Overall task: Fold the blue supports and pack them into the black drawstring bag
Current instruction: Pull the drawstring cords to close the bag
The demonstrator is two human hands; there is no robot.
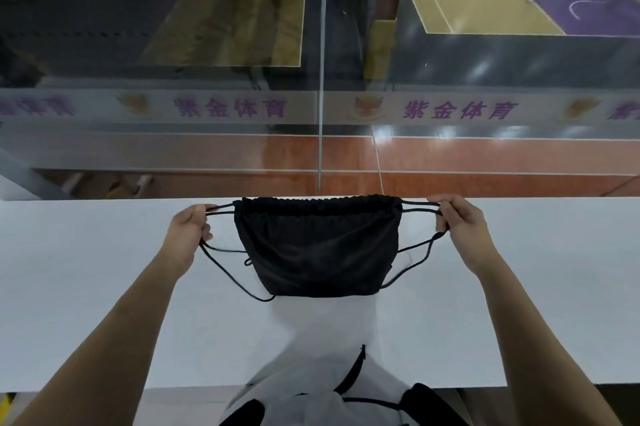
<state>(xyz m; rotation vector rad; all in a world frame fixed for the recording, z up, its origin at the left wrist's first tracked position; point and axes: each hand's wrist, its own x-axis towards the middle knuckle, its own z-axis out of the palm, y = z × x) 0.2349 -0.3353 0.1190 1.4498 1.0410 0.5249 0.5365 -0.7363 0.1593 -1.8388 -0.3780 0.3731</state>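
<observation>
Bag (317,252), hands (188,228) pinching cords (221,209)

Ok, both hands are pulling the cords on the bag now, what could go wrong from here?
The black drawstring bag sits at the far edge of the white table; a tug might tip it off. The left hand and right hand pull cords outward, cinching the mouth. No blue supports show; confirm they are inside.
</observation>
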